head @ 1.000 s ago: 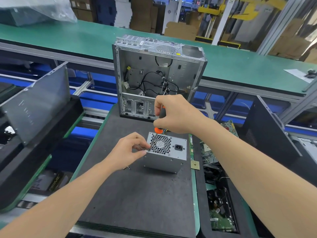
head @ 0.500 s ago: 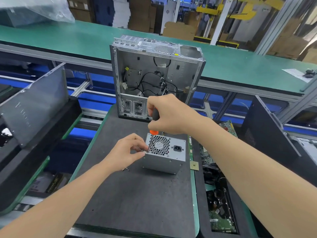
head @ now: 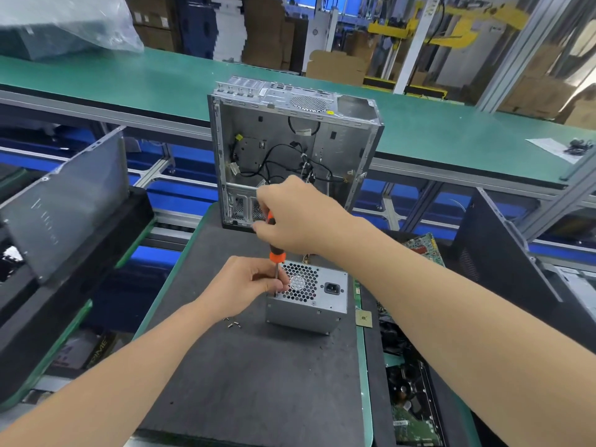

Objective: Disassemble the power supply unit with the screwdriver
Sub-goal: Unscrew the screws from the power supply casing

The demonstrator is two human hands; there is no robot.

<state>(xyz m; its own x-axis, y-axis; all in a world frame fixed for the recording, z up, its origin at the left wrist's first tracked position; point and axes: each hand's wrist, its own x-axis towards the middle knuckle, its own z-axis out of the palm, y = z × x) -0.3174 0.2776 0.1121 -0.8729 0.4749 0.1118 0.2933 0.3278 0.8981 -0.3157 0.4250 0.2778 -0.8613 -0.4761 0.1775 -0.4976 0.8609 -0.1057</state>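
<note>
A grey metal power supply unit [head: 317,309] with a honeycomb fan grille and a black power socket sits on the dark foam mat [head: 251,375]. My right hand [head: 296,217] grips the orange-and-black handle of the screwdriver [head: 273,250] from above. The shaft stands nearly upright with its tip at the unit's near left corner. My left hand [head: 245,285] pinches the shaft close to that corner and rests against the unit's left side. A few loose screws [head: 233,323] lie on the mat just left of the unit.
An open, gutted computer case [head: 290,150] stands upright behind the unit. A small square chip [head: 363,317] lies at the mat's right edge, beside a bin of circuit boards [head: 409,382]. A grey side panel [head: 64,204] leans on the left. A green conveyor [head: 129,79] runs behind.
My right hand has risen and shifted left, showing more of the orange handle. The shaft now stands at the unit's near left corner, and my left fingers have closed around it.
</note>
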